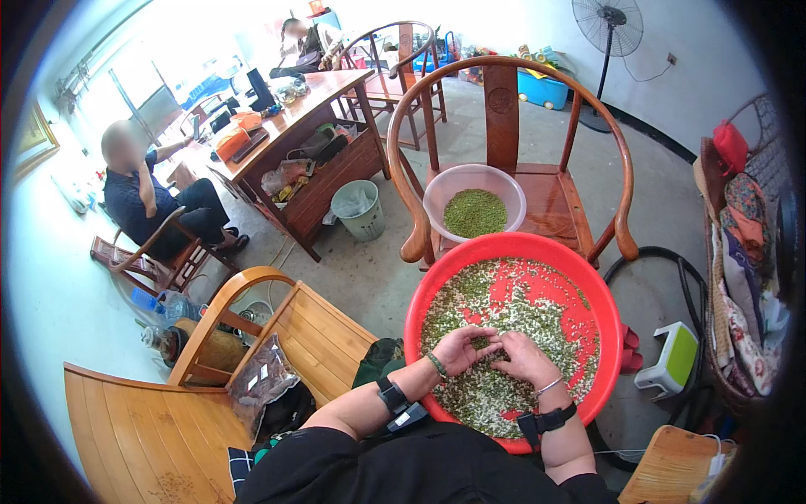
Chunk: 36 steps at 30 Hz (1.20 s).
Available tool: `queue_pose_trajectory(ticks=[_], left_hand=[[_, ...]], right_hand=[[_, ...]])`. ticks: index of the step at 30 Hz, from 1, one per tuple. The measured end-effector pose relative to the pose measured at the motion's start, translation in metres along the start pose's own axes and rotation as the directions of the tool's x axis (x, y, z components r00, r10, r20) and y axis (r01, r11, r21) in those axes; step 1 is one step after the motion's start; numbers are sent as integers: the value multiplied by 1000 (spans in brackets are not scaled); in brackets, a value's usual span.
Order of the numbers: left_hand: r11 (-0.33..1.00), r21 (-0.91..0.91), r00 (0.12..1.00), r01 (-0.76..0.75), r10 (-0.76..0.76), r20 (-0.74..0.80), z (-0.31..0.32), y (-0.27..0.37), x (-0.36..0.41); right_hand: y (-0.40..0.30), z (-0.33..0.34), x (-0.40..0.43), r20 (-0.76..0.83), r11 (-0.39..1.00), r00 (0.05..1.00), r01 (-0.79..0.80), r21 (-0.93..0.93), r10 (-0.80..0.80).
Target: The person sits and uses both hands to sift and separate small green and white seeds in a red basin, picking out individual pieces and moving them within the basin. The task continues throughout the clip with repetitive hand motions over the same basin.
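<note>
A wide red plastic basin (412, 327) sits before me, with small green and white pieces (535, 321) spread over its bottom. Over its near half, my left hand (463, 351) is cupped with the palm turned inward, and a small clump of green pieces (480, 343) shows inside its curled fingers. My right hand (526, 359) meets it at the fingertips, thumb and forefinger close together; whether anything is pinched there is too small to tell. Beyond the basin, a translucent plastic bowl (434, 189) holds green pieces (475, 213) on a wooden armchair's seat (548, 208).
A slatted wooden bench (327, 334) with a plastic bag (264, 372) is at my left. To the right are a white-and-green step stool (670, 362) and a cloth-filled wicker basket (718, 302). A bin (359, 214) stands by the desk (315, 101). A seated person (151, 195) is far left, another person (312, 44) at the back.
</note>
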<state>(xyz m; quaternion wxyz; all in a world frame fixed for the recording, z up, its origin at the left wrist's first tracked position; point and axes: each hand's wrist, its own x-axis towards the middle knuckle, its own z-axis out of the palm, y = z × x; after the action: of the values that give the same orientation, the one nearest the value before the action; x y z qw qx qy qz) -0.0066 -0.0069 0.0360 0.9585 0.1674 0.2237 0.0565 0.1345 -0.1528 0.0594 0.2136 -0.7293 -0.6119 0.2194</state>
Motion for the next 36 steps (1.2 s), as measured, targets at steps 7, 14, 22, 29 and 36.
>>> queue_pose_trajectory(ticks=[7,14,22,29,36], left_hand=[[1000,-18,1000,-6,6,-14,1,-1,1],[1000,-9,1000,-5,5,-4,2,1,-2],[1000,4,1000,-7,7,-6,1,-1,0],[1000,17,1000,1,-1,-13,5,3,-5],[1000,3,1000,-3,3,-9,1,0,-2]], right_hand=[[2,1,-1,-17,1000,1000,16,5,-16],[4,4,1,-26,999,999,35,17,-35],[7,5,0,-26,999,999,37,13,-36],[2,3,2,-44,997,996,72,-10,-72],[2,2,0,-1,1000,1000,5,4,-5]])
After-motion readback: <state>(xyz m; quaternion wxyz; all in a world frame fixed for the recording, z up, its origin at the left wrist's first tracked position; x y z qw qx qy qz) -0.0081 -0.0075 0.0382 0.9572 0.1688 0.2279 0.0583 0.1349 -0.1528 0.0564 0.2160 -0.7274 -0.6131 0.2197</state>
